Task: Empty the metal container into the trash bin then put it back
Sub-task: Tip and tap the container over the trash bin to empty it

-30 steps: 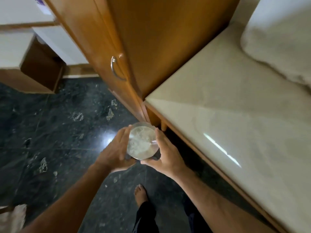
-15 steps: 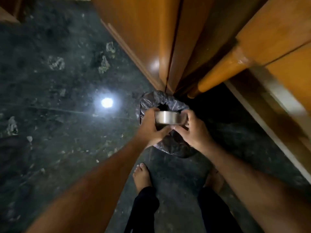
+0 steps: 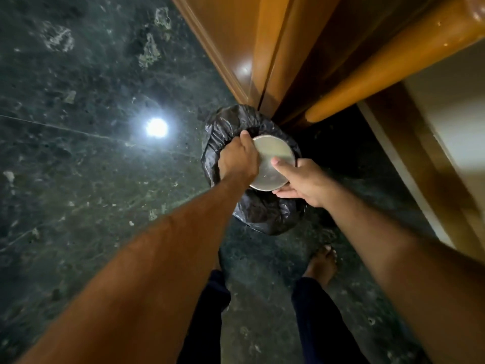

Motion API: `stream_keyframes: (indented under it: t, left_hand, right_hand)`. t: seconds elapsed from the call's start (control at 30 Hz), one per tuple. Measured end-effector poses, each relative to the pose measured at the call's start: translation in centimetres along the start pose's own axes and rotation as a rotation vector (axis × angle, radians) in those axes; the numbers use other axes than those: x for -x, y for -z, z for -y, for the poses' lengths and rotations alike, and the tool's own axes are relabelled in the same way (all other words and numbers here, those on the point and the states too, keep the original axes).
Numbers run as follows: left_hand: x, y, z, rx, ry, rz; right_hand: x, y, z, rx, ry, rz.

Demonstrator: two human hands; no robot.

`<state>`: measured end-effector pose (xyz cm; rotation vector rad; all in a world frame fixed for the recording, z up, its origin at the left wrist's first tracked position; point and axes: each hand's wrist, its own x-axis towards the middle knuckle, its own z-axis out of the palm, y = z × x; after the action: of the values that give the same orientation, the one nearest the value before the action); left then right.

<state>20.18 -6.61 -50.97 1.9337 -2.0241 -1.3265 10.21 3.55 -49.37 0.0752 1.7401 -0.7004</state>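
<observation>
The round metal container (image 3: 273, 156) is turned upside down over the trash bin (image 3: 259, 214), its flat shiny base facing me. The bin is lined with a crinkled black bag and stands on the floor against the wooden cabinet. My left hand (image 3: 237, 160) grips the container's left rim. My right hand (image 3: 301, 181) holds its right and lower rim, thumb pressed on the base. The container's inside and its contents are hidden.
A wooden cabinet (image 3: 236, 43) and a rounded wooden leg (image 3: 380, 64) rise just behind the bin. A table's wooden edge (image 3: 420, 164) runs down the right. Dark green marble floor (image 3: 78, 153) with a lamp reflection spreads left. My bare feet (image 3: 321, 264) stand right below the bin.
I have bent down toward the bin. The container went from upright with whitish contents showing, to sideways over the bin, to fully upside down, both hands still on it.
</observation>
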Motion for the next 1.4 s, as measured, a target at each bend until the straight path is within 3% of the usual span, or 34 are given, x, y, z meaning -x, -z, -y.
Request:
stream_keyframes:
  t: [0.13, 0.47, 0.57, 0.67, 0.73, 0.77, 0.83, 0.87, 0.97, 1.07, 1.2, 1.27, 1.4]
  left_hand:
    - [0.5, -0.2, 0.1, 0.081, 0.058, -0.056]
    - [0.5, 0.1, -0.4, 0.414, 0.317, 0.027]
    - [0.5, 0.2, -0.7, 0.507, 0.437, 0.040]
    - [0.6, 0.0, -0.4, 0.513, 0.476, 0.062]
    - [0.4, -0.3, -0.2, 0.533, 0.506, 0.087]
    - [0.5, -0.3, -0.2, 0.561, 0.521, 0.089]
    - [0.9, -0.2, -0.1, 0.577, 0.530, 0.067]
    - [0.8, -0.3, 0.0, 0.573, 0.535, 0.070]
    - [0.8, -0.2, 0.5, 0.638, 0.560, 0.060]
    - [1.2, 0.0, 0.4, 0.612, 0.548, 0.058]
    - [1.2, 0.1, 0.6, 0.683, 0.593, 0.113]
    - [1.5, 0.0, 0.6, 0.684, 0.583, 0.115]
    - [1.3, 0.0, 0.9, 0.570, 0.499, 0.094]
  right_hand:
    - [0.4, -0.4, -1.1, 0.002, 0.055, -0.056]
    - [2.1, -0.7, -1.3, 0.113, 0.179, -0.195]
    - [3.7, -0.9, -1.9, 0.578, 0.457, -0.435]
    - [5.8, -1.8, -2.4, 0.863, 1.054, -0.622]
    - [5.9, -2.2, -3.5, 0.987, 1.319, -0.598]
    - [5.5, -2.4, -4.0, 1.109, 1.314, -0.508]
    - [4.9, -2.7, -4.9, 1.375, 1.109, -0.294]
    - [4.7, -2.8, -5.2, 1.391, 1.089, -0.271]
    - [4.4, -2.9, -5.3, 1.224, 1.248, -0.358]
    - [4.2, -2.6, -4.9, 1.361, 1.103, -0.288]
    - [3.9, -2.6, -3.9, 1.324, 1.238, -0.335]
    - [4.0, -3.2, -3.4, 1.408, 1.095, -0.266]
    - [4.1, -4.2, -3.2, 1.253, 1.148, -0.359]
